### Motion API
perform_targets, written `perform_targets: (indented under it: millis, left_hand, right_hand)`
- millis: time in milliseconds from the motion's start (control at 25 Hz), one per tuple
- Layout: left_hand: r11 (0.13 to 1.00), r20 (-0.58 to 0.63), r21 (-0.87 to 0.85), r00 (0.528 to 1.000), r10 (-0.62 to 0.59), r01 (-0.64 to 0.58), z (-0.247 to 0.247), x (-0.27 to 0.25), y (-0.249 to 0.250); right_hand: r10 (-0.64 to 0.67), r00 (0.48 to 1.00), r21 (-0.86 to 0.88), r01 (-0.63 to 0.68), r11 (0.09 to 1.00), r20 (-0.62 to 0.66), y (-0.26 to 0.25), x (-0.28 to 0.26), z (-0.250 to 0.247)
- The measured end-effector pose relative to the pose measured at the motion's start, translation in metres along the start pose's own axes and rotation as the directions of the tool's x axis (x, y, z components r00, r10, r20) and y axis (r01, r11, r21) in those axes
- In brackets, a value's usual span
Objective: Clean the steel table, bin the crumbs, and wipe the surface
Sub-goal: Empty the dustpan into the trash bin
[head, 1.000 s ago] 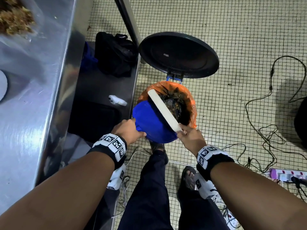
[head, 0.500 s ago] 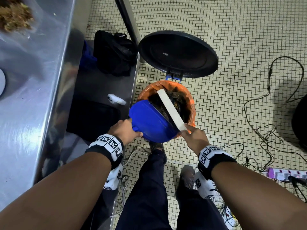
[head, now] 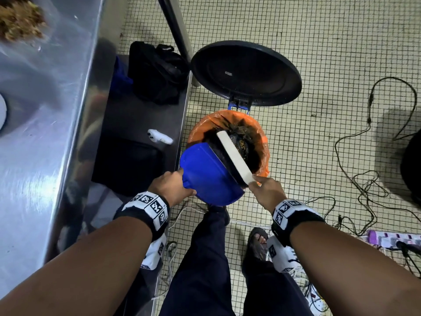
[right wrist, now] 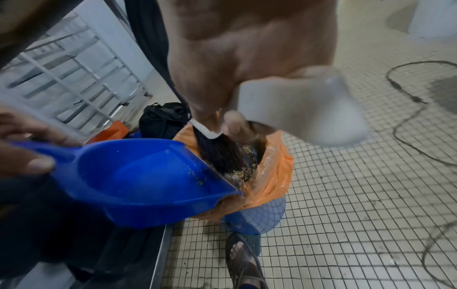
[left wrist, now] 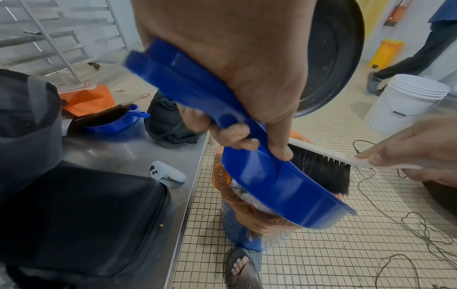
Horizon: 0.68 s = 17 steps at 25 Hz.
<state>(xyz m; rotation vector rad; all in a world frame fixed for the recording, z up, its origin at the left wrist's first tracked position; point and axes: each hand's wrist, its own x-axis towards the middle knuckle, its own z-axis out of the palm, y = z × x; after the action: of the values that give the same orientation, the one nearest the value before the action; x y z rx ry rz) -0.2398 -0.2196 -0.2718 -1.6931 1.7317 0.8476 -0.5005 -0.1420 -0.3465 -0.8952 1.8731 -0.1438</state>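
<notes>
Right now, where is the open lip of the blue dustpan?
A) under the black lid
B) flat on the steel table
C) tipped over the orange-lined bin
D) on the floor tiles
C: the left hand holds the blue dustpan by its handle, tilted, with its lip over the orange-lined bin, while the right hand holds the brush with its bristles at that lip, above the waste.
</notes>
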Motion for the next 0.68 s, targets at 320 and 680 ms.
perform_targets:
  millis: [320,680]
  left_hand:
    - [1.0,-0.013,0.024,1.0,0.008,-0.008,0.001,-0.003,-0.005]
    - [0.998,-0.038,0.056,0.999,0.009,-0.007,0.008,-0.005,-0.014]
  right_hand:
    - [-0.049,0.996,0.013,0.048,0.999,0.074,-0.006,-0.001,0.001]
    - [-0.022,0.998,0.04,0.02,0.999,0.058,-0.01,0.002,-0.013]
